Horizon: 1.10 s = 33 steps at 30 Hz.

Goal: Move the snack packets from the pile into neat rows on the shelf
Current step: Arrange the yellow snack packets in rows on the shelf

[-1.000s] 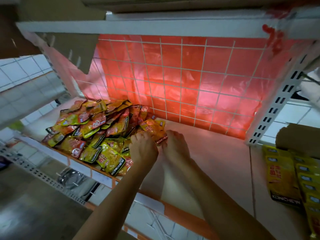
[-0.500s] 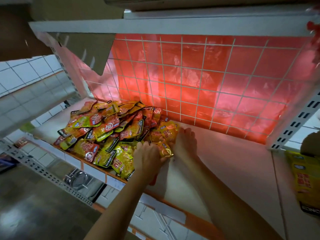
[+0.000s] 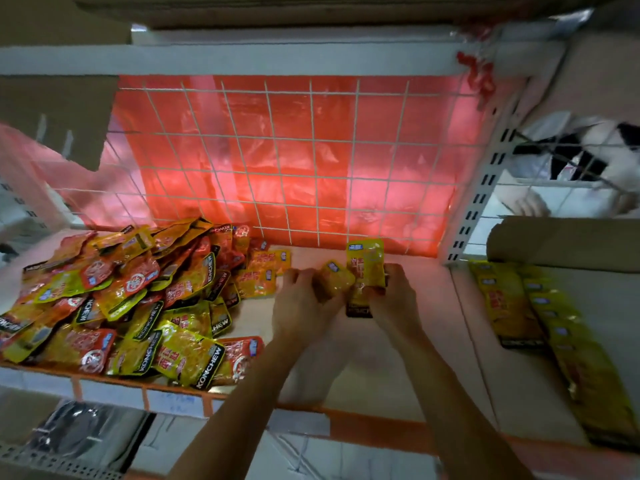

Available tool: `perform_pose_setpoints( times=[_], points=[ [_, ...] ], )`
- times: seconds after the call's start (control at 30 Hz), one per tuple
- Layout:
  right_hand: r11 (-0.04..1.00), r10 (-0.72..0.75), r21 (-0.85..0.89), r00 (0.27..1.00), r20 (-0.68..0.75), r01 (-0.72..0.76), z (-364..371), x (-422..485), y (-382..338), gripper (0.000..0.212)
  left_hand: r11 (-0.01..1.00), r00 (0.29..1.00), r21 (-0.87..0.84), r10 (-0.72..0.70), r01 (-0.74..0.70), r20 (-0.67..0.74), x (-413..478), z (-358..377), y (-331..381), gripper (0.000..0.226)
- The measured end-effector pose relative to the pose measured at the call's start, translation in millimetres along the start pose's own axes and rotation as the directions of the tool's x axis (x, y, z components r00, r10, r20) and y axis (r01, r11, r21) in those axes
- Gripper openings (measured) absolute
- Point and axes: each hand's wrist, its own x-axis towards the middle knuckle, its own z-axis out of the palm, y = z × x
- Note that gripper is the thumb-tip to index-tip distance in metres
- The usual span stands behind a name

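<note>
While most of the snack packets sit in a big messy pile (image 3: 121,299) on the left side of the shelf (image 3: 408,368), only a few have come away from it. That pile is red and yellow bags lying on top of each other, some flat and some tipped, and it reaches right to the front edge. Just right of the pile is a bare patch of shelf, likely kept free so rows can go there. Next comes the left hand (image 3: 304,303), with its fingers curled around a small yellow packet (image 3: 334,280), holding it up off the shelf. Touching that one is a taller yellow packet (image 3: 365,275), standing upright and gripped tight in the right hand (image 3: 393,299). I think both hands hold the bags close together so their edges can be lined up before they go down. Behind them is a white wire grid (image 3: 284,161) with red plastic, which would stop bags from sliding off the back. Far to the right, past a white post, more yellow packets (image 3: 540,313) lie in a tidy line already.
</note>
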Motion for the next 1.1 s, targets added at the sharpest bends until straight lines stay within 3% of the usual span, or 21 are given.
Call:
perform_pose_setpoints(
  times=[0.07, 0.1, 0.13, 0.2, 0.23, 0.27, 0.4, 0.57, 0.73, 0.83, 0.93, 1.1],
  points=[
    [0.999, 0.004, 0.045, 0.998, -0.06, -0.002, -18.6, -4.5, 8.6, 0.035, 0.979, 0.996, -0.195, -0.045, 0.059, 0.074, 0.8, 5.7, 19.0, 0.035],
    [0.999, 0.007, 0.049, 0.996, -0.086, -0.003, -27.0, -5.7, 13.9, 0.035, 0.919, 0.985, -0.37, -0.084, 0.135, 0.15, 0.9, 8.9, 29.1, 0.031],
    [0.999, 0.016, 0.051, 0.994, -0.109, -0.01, -35.4, -7.7, 19.2, 0.034, 0.779, 0.957, -0.568, -0.141, 0.266, 0.255, 1.1, 12.6, 39.4, 0.031],
    [0.998, 0.041, 0.051, 0.988, -0.147, -0.034, -49.3, -10.5, 30.4, 0.033, 0.367, 0.84, -0.758, -0.18, 0.54, 0.511, 1.4, 22.8, 56.8, 0.039],
    [0.998, 0.051, 0.053, 0.985, -0.167, -0.043, -55.7, -12.8, 34.2, 0.032, 0.2, 0.783, -0.757, -0.141, 0.622, 0.606, 1.2, 29.0, 62.5, 0.042],
    [0.997, 0.054, 0.059, 0.981, -0.186, -0.044, -61.2, -14.4, 39.0, 0.033, 0.112, 0.736, -0.728, -0.1, 0.677, 0.669, 0.8, 35.4, 66.8, 0.045],
    [0.995, 0.039, 0.096, 0.969, -0.243, -0.016, -84.3, -18.7, 61.9, 0.035, 0.02, 0.656, -0.656, 0.012, 0.754, 0.755, -5.9, 55.4, 83.1, 0.052],
    [0.99, 0.086, 0.134, 0.962, -0.261, -0.052, -115.9, -28.8, 74.5, 0.028, 0.017, 0.645, -0.645, -0.004, 0.764, 0.764, -22.8, 71.4, 112.0, 0.048],
    [0.982, 0.139, 0.157, 0.959, -0.246, -0.102, -152.6, -32.5, 87.9, 0.025, 0.323, 0.685, -0.618, -0.167, 0.717, 0.709, -35.4, 92.3, 138.6, 0.023],
    [0.983, 0.149, 0.144, 0.947, -0.285, -0.111, -172.8, -30.5, 99.4, 0.02, 0.426, 0.734, -0.612, -0.226, 0.666, 0.641, -38.9, 105.8, 152.9, 0.018],
    [0.984, 0.156, 0.132, 0.943, -0.295, -0.122, -192.5, -29.5, 109.6, 0.017, 0.516, 0.769, -0.601, -0.204, 0.61, 0.605, -39.7, 120.8, 163.1, 0.032],
    [0.982, 0.172, 0.129, 0.937, -0.305, -0.138, -218.6, -26.9, 122.9, 0.018, 0.71, 0.812, -0.525, -0.114, 0.469, 0.572, -44.3, 145.3, 177.5, 0.027]
  ],
)
